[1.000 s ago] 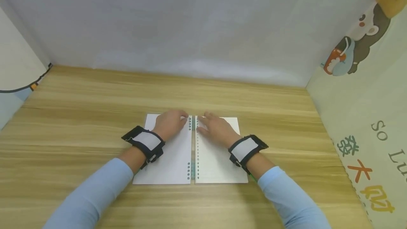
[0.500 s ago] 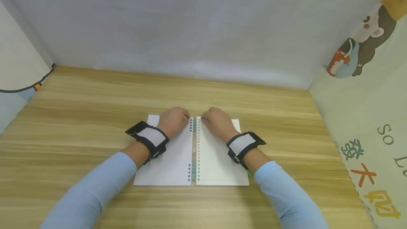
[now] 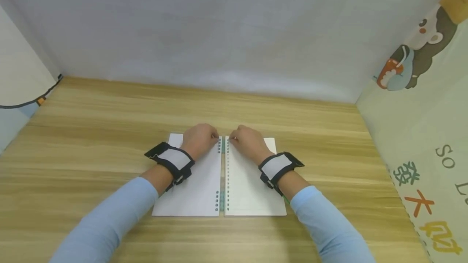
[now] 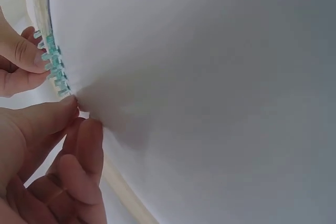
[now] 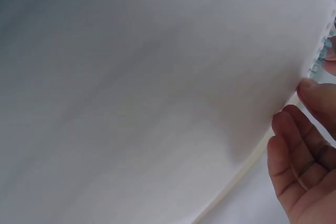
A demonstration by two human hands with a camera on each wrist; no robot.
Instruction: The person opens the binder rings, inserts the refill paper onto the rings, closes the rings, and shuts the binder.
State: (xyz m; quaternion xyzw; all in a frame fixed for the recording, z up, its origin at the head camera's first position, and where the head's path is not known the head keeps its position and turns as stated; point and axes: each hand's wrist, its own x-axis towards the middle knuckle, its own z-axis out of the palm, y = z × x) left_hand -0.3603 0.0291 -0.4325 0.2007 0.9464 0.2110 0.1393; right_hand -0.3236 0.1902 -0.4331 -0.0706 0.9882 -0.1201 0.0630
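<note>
A loose-leaf notebook lies open on the wooden table, its left page [image 3: 190, 194] blank white and its right page [image 3: 256, 194] faintly lined. Short green binder rings [image 3: 222, 202] run down the spine at top and bottom. My left hand [image 3: 199, 140] pinches the top inner corner of the left page between thumb and fingers. On the other side of the spine, my right hand [image 3: 249, 143] pinches the right page's top inner corner. Close up in the left wrist view, the green ring teeth [image 4: 54, 61] show between both hands. Fingertips hide the corners themselves.
The wooden table [image 3: 109, 133] extends around the notebook on all sides. A grey-white backdrop [image 3: 219, 31] rises behind it. To the right stands a panel [image 3: 420, 133] printed with a cartoon figure and lettering; another printed panel [image 3: 22, 60] is at the left.
Both hands have gone from looser fingers over the pages to curled fingers pinching the top inner corners beside the rings. The notebook stays in place on the table.
</note>
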